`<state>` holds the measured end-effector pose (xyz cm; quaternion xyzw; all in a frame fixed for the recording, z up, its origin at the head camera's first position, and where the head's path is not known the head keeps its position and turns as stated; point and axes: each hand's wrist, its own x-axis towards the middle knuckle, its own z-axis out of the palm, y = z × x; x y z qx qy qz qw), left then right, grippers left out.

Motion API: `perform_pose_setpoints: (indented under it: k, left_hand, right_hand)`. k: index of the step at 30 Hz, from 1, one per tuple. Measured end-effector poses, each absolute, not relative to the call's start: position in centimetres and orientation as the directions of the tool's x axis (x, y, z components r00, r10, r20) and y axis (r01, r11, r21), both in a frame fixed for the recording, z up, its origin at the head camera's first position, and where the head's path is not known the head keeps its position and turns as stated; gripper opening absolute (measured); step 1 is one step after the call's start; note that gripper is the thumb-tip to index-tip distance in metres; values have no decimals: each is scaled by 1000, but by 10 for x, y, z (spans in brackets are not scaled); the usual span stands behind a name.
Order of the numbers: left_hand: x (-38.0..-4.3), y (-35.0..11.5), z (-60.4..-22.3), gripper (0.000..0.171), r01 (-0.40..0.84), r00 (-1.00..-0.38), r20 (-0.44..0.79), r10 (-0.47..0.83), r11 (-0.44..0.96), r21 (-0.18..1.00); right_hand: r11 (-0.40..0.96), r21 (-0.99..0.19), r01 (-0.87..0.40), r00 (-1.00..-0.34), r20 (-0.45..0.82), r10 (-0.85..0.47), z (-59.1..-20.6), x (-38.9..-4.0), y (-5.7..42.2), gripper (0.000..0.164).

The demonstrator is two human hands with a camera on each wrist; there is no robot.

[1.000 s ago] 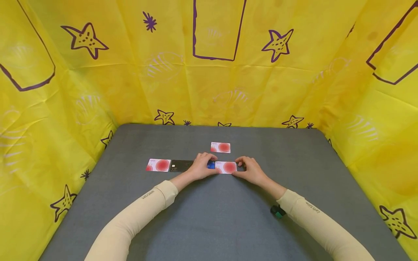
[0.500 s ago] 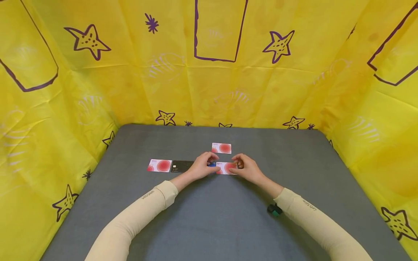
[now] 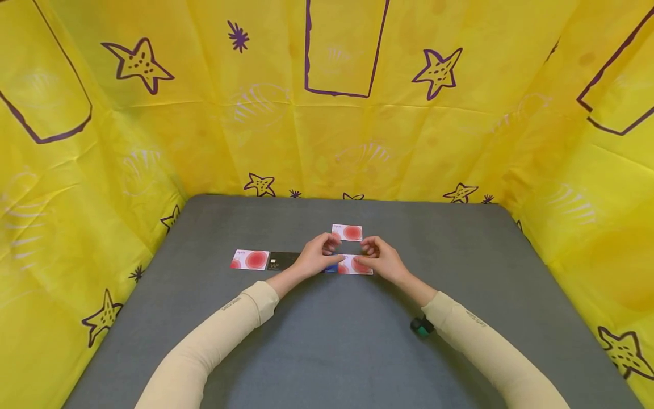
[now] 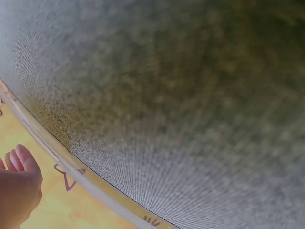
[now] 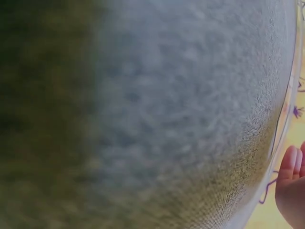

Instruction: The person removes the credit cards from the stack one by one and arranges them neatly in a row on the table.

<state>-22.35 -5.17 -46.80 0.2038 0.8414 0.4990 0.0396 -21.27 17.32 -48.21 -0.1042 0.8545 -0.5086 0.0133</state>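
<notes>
In the head view, a white card with red circles (image 3: 351, 270) lies flat at the right end of a row. Over its left end reaches the thumb of my left hand (image 3: 314, 257), and over its right part the thumb of my right hand (image 3: 386, 263). The fingers of both hands are loosely bent, and no card is gripped between them. Whether the thumbs touch the card cannot be told. To its left a blue card (image 3: 331, 268) is mostly hidden by my left hand. A black VIP card (image 3: 281, 261) and another red-and-white card (image 3: 250, 259) continue the row.
A third red-and-white card (image 3: 347, 232) lies farther back, just beyond the fingers. The grey table (image 3: 327, 341) has yellow patterned cloth (image 3: 317, 142) around its back and sides. Both wrist views show mainly blurred grey cloth and part of a hand.
My right hand has let go of the right-hand card's edge and moved left over it. My left hand has lifted slightly, its thumb now over the card's left end. The cards keep their places.
</notes>
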Motion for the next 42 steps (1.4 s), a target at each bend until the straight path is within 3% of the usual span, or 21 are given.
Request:
perform_pose_setpoints:
  k: [14, 42]
  left_hand:
    - [-239, -53, -468, 42, 213, -942, 58, 331, 456, 864]
    - [-271, -55, -472, 44, 139, -976, 14, 215, 580, 803]
  right_hand:
    - [490, -866, -99, -986, 18, -168, -480, -229, 170, 48]
    - [638, -765, -90, -994, 31, -102, -481, -261, 171, 51]
